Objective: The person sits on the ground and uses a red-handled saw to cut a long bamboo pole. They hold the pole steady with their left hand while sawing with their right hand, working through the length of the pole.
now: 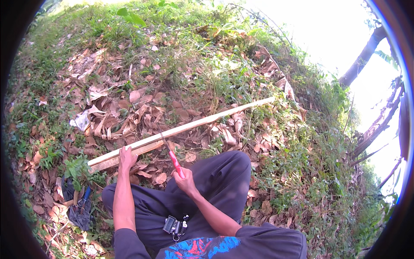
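A long, pale wooden strip (207, 120) lies slantwise in front of me, its right end farther away. Along its near side, under the left part, is a shorter, browner piece of wood (146, 147). My left hand (127, 159) grips the strip near its left end, fingers over the top edge. My right hand (185, 181) is closed round the red handle of a hand saw (176, 163). The thin blade points away from me and meets the strip just right of the shorter piece's end; the exact contact is hard to make out.
Dry leaves (125, 116) and green weeds cover the ground. By my left knee lies a black plastic bag (79, 216) with a blue-handled tool (87, 193). A small dark device with a key ring (173, 225) rests at my lap. Tree trunks (366, 56) stand at the right.
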Demonstrator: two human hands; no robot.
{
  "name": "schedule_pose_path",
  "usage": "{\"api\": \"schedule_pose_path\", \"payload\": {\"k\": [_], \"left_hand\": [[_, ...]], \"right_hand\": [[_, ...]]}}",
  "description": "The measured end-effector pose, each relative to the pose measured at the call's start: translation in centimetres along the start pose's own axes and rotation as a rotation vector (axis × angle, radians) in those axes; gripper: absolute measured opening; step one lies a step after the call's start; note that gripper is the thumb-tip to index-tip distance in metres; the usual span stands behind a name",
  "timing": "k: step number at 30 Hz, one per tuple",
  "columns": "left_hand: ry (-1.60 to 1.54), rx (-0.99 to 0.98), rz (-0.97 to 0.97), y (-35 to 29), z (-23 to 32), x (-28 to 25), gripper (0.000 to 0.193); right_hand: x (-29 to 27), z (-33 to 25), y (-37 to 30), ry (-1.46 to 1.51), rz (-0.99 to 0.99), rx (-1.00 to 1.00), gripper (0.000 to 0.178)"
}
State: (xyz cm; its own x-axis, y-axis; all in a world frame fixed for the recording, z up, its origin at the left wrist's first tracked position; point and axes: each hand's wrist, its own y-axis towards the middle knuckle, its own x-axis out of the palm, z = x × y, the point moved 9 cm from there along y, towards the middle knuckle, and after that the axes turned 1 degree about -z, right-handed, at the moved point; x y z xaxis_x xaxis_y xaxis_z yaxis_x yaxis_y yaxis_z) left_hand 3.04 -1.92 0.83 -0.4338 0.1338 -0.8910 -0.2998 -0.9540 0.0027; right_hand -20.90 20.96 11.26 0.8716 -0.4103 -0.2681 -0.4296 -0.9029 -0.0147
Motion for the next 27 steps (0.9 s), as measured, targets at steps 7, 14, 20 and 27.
{"api": "schedule_pose_path", "payload": {"k": [7, 14, 20, 27], "left_hand": [[0.333, -0.055, 0.017, 2.4, 2.3, -1.9, 0.051], [0.079, -0.196, 0.088, 3.0, 0.6, -0.2, 0.079], [0.064, -0.25, -0.014, 2.9, -0.1, 0.4, 0.073], [0.078, -0.245, 0.043, 3.3, -0.4, 0.2, 0.071]], "right_hand": [[0.1, -0.8, 0.7, -0.068, -0.027, -0.041, 0.018], [-0.2, 1.5, 0.2, 0.144, -0.064, 0.109, 0.017], [0.3, 0.3, -0.3, 0.307, -0.06, 0.181, 0.015], [0.1, -2.2, -1.5, 0.307, -0.055, 0.179, 0.014]]}}
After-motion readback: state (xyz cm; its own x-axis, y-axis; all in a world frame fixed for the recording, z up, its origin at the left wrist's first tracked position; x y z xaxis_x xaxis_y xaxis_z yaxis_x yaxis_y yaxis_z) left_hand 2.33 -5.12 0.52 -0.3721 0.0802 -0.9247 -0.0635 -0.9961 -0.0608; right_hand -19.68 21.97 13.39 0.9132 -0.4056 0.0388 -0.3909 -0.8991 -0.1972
